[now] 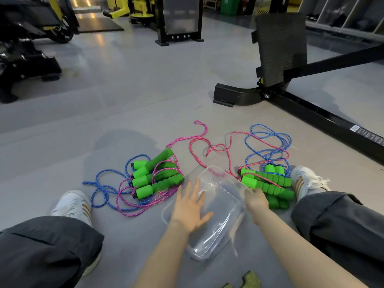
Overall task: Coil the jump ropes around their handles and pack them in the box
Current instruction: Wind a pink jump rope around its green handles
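A clear plastic box [220, 204] lies on the grey floor between my legs. My left hand [190, 206] rests flat on its left side, fingers spread. My right hand [256, 199] grips the box's right rim, fingers curled over the edge. Left of the box lies a pile of green foam handles [158, 176] tangled with blue and pink ropes [116, 196]. A second pile of green handles [268, 183] sits at the right, with loose pink rope [199, 140] and blue rope [268, 142] spread out behind it.
My legs in dark trousers and white shoes [72, 204] [305, 180] flank the work area. A black gym machine base [234, 96] with a long rail [332, 121] stands at the back right. More gym machines stand far left. A green scrap [251, 279] lies near the bottom edge.
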A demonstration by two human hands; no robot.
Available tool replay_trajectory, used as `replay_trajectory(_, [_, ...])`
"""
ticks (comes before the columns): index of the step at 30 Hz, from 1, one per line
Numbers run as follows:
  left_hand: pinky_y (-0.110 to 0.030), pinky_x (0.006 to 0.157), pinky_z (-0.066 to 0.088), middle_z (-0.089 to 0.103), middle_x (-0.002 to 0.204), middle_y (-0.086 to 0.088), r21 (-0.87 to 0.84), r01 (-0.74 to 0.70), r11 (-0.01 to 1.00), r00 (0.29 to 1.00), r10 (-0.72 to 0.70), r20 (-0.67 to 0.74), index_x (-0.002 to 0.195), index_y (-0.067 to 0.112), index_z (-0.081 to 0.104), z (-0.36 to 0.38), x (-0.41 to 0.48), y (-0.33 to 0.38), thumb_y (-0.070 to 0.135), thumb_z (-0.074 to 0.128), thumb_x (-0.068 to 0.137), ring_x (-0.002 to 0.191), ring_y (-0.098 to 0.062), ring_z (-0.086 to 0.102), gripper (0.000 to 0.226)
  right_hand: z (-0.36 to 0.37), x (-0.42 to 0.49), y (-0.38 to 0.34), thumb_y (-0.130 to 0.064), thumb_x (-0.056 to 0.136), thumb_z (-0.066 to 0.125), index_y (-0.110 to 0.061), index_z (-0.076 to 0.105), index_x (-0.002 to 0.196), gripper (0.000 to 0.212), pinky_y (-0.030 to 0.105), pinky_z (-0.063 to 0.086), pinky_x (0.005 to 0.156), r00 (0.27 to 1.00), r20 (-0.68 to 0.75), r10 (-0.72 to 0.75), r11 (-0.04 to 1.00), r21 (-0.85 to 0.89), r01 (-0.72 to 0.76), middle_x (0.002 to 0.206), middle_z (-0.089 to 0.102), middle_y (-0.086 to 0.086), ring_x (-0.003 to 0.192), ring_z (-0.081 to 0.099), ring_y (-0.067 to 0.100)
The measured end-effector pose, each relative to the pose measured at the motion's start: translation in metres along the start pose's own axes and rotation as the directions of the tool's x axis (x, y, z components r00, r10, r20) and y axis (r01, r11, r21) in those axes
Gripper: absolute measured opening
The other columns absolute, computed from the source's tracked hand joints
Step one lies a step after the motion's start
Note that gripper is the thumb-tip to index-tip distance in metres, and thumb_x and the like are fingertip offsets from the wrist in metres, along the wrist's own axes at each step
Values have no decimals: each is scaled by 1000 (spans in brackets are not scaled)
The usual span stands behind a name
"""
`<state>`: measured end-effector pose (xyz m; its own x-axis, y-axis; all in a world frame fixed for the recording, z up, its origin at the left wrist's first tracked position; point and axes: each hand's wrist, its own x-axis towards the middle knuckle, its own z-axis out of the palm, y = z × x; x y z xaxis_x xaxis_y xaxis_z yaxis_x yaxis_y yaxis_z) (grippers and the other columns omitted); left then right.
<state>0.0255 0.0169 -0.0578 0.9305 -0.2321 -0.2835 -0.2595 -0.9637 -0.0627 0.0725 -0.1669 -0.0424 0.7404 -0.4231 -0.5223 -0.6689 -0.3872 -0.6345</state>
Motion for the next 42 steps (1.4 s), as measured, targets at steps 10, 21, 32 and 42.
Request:
replay_trajectory(10, [-43, 115, -15, 2, 160, -3, -209, -112, 971, 983, 77, -168, 150, 27, 26, 9, -19, -18, 85, -22, 58, 146, -25, -13, 119, 29, 24, -20, -26, 103, 25, -9, 26, 145, 46, 35, 34, 99, 956, 133, -262, 939, -192, 284, 139, 45, 21, 125, 44, 38])
replay_trajectory(21, [-42, 109, 10, 49, 141, -9, -370, 99, 924, 972, -170, -163, 129, 14, 60, 28, -13, -5, 67, 14, 94, 133, -25, 29, 78, 48, 11, -22, -59, 89, 14, -22, 5, 150, 73, 52, 14, 113, 703, 247, -667, 324, -754, 572, 157, 0, 17, 144, 7, 36])
replay_trajectory(32, [-26, 118, -4, -18, 153, -2, -610, 0, 792, 953, -186, -241, 152, 14, 4, 39, -8, 2, 73, 6, 82, 146, -20, -10, 92, 34, -13, -14, 0, 91, 37, -5, -6, 148, 72, 33, 46, 87, 836, 211, -507, 406, -797, 447, 154, 6, 18, 119, 53, 28])
replay_trajectory(42, [-28, 117, 4, -13, 159, 2, -782, 8, 624, 957, -232, -176, 151, 27, -4, 34, -5, -28, 57, 47, 88, 145, -10, -8, 87, 49, -22, 6, -1, 88, 44, -5, -11, 147, 82, 33, 48, 80, 879, 143, -455, 564, -717, 409, 155, 11, 11, 111, 58, 28])
